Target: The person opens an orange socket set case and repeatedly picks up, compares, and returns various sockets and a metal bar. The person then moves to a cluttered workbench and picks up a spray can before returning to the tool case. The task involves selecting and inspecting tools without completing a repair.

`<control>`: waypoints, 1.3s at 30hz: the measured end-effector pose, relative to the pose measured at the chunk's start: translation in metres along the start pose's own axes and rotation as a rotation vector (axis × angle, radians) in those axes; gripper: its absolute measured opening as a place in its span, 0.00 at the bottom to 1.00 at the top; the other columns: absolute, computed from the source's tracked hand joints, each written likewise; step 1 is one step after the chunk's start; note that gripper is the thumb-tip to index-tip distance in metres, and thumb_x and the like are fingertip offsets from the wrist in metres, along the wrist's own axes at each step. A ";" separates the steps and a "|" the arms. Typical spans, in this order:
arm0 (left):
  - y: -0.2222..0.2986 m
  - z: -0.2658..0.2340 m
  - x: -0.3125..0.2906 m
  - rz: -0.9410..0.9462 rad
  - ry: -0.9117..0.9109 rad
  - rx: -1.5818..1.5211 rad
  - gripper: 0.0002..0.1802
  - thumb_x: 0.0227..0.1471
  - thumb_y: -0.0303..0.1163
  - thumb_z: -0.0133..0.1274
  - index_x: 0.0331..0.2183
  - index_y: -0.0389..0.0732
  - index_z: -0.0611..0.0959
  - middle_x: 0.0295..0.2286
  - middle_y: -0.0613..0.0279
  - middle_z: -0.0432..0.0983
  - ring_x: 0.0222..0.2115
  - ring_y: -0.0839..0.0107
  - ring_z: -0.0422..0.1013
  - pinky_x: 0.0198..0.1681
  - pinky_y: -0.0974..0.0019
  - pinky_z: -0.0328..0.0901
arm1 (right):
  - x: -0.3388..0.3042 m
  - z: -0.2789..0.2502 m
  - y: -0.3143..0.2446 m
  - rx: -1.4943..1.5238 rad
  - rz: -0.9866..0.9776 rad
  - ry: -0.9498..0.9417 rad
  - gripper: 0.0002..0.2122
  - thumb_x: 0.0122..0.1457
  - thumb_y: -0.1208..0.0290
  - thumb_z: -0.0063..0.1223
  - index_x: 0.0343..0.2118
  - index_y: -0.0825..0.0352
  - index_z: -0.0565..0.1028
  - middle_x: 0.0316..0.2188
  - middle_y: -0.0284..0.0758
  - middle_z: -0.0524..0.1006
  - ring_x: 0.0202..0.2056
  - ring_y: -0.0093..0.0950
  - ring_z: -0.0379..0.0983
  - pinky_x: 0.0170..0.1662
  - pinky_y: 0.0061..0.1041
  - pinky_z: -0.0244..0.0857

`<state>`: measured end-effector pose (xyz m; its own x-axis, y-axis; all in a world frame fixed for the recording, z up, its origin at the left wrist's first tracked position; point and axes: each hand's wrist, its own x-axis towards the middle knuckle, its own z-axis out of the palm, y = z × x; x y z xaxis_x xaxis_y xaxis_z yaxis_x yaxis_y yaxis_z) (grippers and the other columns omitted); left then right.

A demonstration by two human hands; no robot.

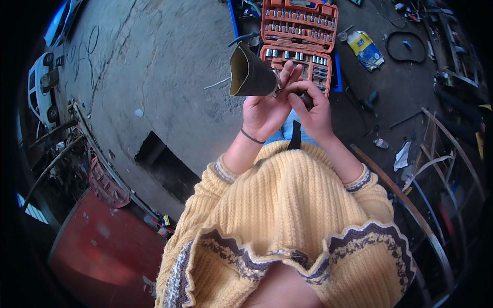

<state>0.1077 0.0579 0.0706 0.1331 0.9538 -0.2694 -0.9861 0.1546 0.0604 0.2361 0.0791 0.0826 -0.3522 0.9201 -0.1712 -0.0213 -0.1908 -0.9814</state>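
My left hand [264, 115], palm up, supports a dark flared rubber hose [252, 72] whose wide end gapes toward the left. A metal band, which looks like a hose clamp [278, 84], circles its narrow end. Some of my left fingers reach out past the clamp, and the hose hides the thumb. Close beside it, my right hand [317, 115] is closed round a dark brown rounded handle [307, 100], next to the clamp. The rest of that tool is hidden by my fingers. Just beyond both hands lies an open orange socket set case [297, 47] with rows of sockets.
A blue tray edge [337, 72] shows under the case. A yellow and blue bag [365, 50] and a black belt loop [405, 47] lie at the right. Left are a dark floor opening [163, 161] and a red panel [102, 251]. A rusty metal bar [405, 203] runs beside my right arm.
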 end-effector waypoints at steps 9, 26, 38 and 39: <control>0.003 0.007 -0.003 -0.043 -0.026 0.063 0.27 0.47 0.41 0.56 0.48 0.37 0.75 0.59 0.55 0.55 0.61 0.61 0.47 0.63 0.56 0.41 | -0.001 0.007 -0.014 -0.300 -0.154 0.106 0.13 0.46 0.78 0.63 0.37 0.65 0.75 0.27 0.28 0.71 0.25 0.15 0.67 0.24 0.12 0.57; 0.004 -0.002 -0.013 -0.063 -0.068 0.078 0.23 0.55 0.45 0.49 0.47 0.41 0.76 0.60 0.56 0.53 0.60 0.61 0.48 0.62 0.58 0.45 | -0.002 0.020 -0.008 -0.236 -0.064 0.084 0.08 0.50 0.72 0.61 0.32 0.68 0.77 0.21 0.25 0.71 0.22 0.14 0.65 0.24 0.13 0.58; 0.003 -0.043 -0.018 -0.101 0.036 0.206 0.28 0.56 0.45 0.46 0.51 0.35 0.67 0.60 0.52 0.49 0.60 0.59 0.50 0.62 0.57 0.46 | -0.011 0.017 0.007 0.546 0.786 -0.037 0.13 0.61 0.60 0.49 0.27 0.66 0.74 0.14 0.19 0.59 0.15 0.10 0.51 0.17 0.11 0.40; 0.002 -0.042 -0.017 -0.108 0.020 0.229 0.28 0.56 0.45 0.46 0.51 0.36 0.67 0.60 0.53 0.49 0.60 0.59 0.50 0.62 0.57 0.47 | -0.011 0.017 0.007 0.526 0.800 -0.010 0.13 0.61 0.60 0.49 0.28 0.66 0.75 0.14 0.19 0.60 0.15 0.09 0.51 0.17 0.11 0.40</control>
<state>0.0990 0.0313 0.0354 0.2322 0.9235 -0.3054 -0.9177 0.3121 0.2458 0.2240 0.0615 0.0791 -0.4523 0.4480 -0.7711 -0.1880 -0.8931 -0.4087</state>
